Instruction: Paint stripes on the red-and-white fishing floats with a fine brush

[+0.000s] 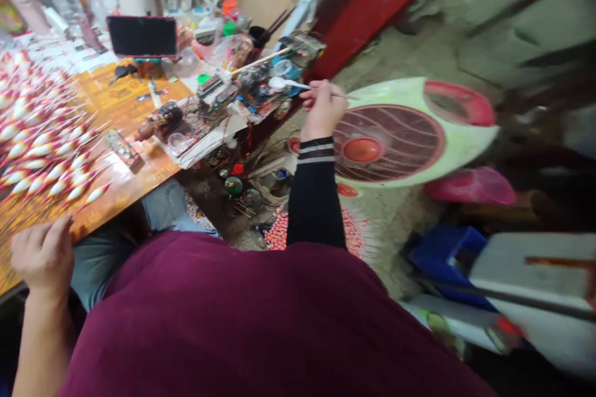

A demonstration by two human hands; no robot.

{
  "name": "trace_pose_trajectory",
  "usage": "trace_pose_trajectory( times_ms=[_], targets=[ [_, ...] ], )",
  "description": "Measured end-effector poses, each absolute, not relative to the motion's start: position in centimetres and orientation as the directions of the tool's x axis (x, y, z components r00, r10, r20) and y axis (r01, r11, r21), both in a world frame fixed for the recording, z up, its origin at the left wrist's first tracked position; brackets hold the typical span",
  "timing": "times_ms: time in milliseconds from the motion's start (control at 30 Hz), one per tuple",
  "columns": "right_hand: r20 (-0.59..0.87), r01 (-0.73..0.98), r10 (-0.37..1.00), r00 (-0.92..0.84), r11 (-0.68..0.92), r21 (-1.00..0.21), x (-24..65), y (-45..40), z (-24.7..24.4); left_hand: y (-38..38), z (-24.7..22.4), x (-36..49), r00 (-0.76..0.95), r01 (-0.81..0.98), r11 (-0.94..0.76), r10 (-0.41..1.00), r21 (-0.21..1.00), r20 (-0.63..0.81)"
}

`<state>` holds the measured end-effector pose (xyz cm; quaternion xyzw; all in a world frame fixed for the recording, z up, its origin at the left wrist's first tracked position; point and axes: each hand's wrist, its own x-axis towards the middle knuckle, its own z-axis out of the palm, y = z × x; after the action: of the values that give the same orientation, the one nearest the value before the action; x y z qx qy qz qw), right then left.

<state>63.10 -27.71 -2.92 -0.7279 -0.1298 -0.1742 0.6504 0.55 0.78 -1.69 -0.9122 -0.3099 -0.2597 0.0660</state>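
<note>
At the table's left front edge, my left hand (44, 251) is closed with its fingers curled. The thin red tail of one white-bodied fishing float (99, 191) runs to its fingertips. Beyond it lie many similar floats (40, 149), white with red and yellow ends and thin stems. My right hand (323, 108) is raised past the table's right end, closed on a thin stick (338, 95). The stick's far end points right. On its left, a white rounded end (278, 84) lies in line with it, above the cluttered bench corner. Whether the two are one piece is blurred.
A phone-like black screen (142, 36) stands on the orange table (112, 84). Small paint-stained blocks (123, 149) and a dark bottle (162, 116) lie nearby. A green-and-red fan (400, 142) is under my right arm. Pink basket (470, 186) and blue bin (447, 260) stand right.
</note>
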Motion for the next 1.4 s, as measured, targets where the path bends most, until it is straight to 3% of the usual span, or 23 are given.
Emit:
trace_pose_trajectory(
  times_ms=[100,200,300,400,600,700,767,867,967,1133,1400],
  targets=[
    [0.290,0.279,-0.063,0.955,-0.142,-0.950,62.0,-27.8,-3.1,-0.3,-0.6,1.4,0.661,0.621,-0.781,0.566,0.065,0.493],
    [0.302,0.298,-0.007,0.953,-0.139,-0.944,61.2,-27.9,-3.4,-0.5,0.4,2.4,0.658,0.641,-0.760,0.616,0.107,0.432],
    [0.330,0.322,-0.110,0.937,-0.087,-0.943,60.4,-27.8,-3.2,-0.2,1.4,3.8,0.662,0.651,-0.747,0.645,0.134,0.381],
    [0.375,0.386,-0.246,0.894,-0.003,-0.923,59.0,-27.5,-2.9,0.4,1.9,5.0,0.671,0.650,-0.746,0.652,0.142,0.352],
    [0.606,0.654,-0.272,0.747,0.142,-0.743,51.6,-25.4,-4.1,1.9,0.4,5.5,0.661,0.599,-0.795,0.557,0.093,0.503],
    [0.684,0.699,-0.148,0.715,0.117,-0.705,45.6,-23.5,-5.1,2.6,-0.6,5.3,0.656,0.582,-0.803,0.556,0.126,0.511],
    [0.726,0.717,0.027,0.687,0.133,-0.684,41.5,-22.3,-5.6,2.9,-1.0,5.3,0.650,0.584,-0.796,0.577,0.162,0.494],
    [0.777,0.744,0.258,0.575,0.232,-0.627,36.5,-20.3,-6.4,3.2,-1.1,5.4,0.647,0.576,-0.796,0.584,0.188,0.491],
    [0.807,0.742,0.396,0.439,0.346,-0.574,33.1,-18.3,-7.3,3.4,-1.1,5.7,0.654,0.574,-0.799,0.578,0.177,0.488],
    [0.807,0.712,0.483,0.341,0.429,-0.557,29.8,-15.5,-9.2,3.7,-1.2,6.3,0.692,0.545,-0.835,0.503,0.082,0.519],
    [0.805,0.737,0.482,0.347,0.391,-0.552,28.4,-13.9,-11.6,3.9,-2.1,7.4,0.678,0.540,-0.837,0.493,0.085,0.545]
  ],
)
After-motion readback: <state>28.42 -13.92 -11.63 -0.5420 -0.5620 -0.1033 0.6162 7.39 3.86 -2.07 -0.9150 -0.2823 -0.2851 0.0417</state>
